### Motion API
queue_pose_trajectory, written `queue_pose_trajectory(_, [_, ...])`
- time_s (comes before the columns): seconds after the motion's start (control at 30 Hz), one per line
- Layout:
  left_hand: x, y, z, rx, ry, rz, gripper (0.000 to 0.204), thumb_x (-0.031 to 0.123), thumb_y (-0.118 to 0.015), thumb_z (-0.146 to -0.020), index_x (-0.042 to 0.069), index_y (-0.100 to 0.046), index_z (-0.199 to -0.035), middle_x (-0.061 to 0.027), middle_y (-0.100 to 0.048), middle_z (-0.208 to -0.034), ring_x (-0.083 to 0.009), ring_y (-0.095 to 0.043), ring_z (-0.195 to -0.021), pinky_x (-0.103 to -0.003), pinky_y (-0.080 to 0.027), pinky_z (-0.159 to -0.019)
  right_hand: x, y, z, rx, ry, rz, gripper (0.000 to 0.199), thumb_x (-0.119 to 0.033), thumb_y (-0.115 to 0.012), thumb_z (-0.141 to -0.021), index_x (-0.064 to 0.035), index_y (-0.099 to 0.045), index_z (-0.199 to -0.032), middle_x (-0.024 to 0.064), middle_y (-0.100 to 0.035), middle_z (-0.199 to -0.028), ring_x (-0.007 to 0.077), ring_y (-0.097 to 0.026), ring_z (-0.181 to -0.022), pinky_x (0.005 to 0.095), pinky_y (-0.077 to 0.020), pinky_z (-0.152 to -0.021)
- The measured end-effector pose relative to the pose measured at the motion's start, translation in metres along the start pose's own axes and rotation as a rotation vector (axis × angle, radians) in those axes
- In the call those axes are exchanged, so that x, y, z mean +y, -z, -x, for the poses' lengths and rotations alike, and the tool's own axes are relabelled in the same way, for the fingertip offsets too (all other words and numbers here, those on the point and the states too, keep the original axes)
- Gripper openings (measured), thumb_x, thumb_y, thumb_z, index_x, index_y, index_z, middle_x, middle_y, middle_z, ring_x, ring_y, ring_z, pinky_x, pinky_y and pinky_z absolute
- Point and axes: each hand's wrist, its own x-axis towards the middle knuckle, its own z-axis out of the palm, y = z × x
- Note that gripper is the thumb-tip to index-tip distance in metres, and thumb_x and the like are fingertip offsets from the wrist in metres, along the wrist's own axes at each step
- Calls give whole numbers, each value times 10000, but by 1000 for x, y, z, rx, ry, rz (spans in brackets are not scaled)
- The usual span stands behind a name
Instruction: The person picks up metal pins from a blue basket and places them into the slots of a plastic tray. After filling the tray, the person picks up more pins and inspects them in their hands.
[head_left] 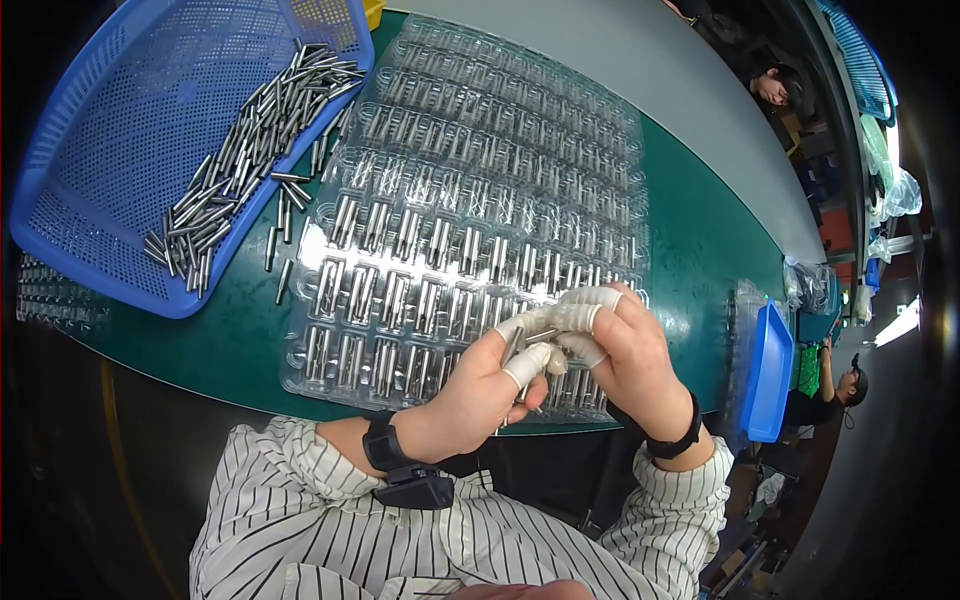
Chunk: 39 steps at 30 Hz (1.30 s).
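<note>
Above the near right part of a clear plastic tray [312,232], my two hands meet, with white covers on several fingertips. My left hand [487,385] is closed around slim metal rods [512,345], whose ends stick out between and below the fingers. My right hand [628,345] pinches at the end of a metal rod [541,336] beside the left fingertips; the fingers partly hide it. Rows of metal rods [438,243] lie in the tray's pockets beneath and beyond my hands.
A blue perforated basket [110,120] at left holds a heap of metal rods [250,150]. Several loose rods [284,280] lie on the green table [690,210] beside it. At right stands a blue bin [768,375]. Two other people [775,88] are farther off.
</note>
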Motion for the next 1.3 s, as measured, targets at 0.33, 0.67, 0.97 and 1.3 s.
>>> queue_pose_trajectory(0.33, [-7,-10,-7,84,-12,98,307,159,-385,-964,56,-418,-1251,-76,-554,-927,-87,-432,-583,-183,-302,-405,96,46,44,310,-533,266,141,-44,-679,-735,-30,-605,-854,77,-596,-768,175,-552,-644,264,-448,-604])
queue_pose_trajectory(0.67, [-16,-24,-15,112,-20,185,296,259,-371,-976,94,-477,-1198,-59,-565,-907,-91,-420,-563,-180,-288,-396,138,40,51,99,-433,518,214,-146,-705,-729,-56,-625,-905,115,-622,-889,283,-587,-760,335,-473,-665])
queue_pose_trajectory(0.97, [-19,-7,-17,106,-10,390,237,285,-370,-976,110,-496,-1075,-31,-550,-866,-78,-422,-577,-180,-278,-389,15,13,63,-1,-459,-157,312,-117,-748,-711,-11,-594,-961,82,-625,-867,147,-611,-725,260,-479,-633])
queue_pose_trajectory(1.3, [-10,-9,6,70,-133,579,192,268,-375,-973,112,-480,-1012,-25,-544,-830,-101,-470,-638,-209,-344,-440,-63,-33,71,17,-409,-437,254,-88,-753,-714,-19,-545,-842,59,-628,-776,147,-643,-699,257,-507,-599])
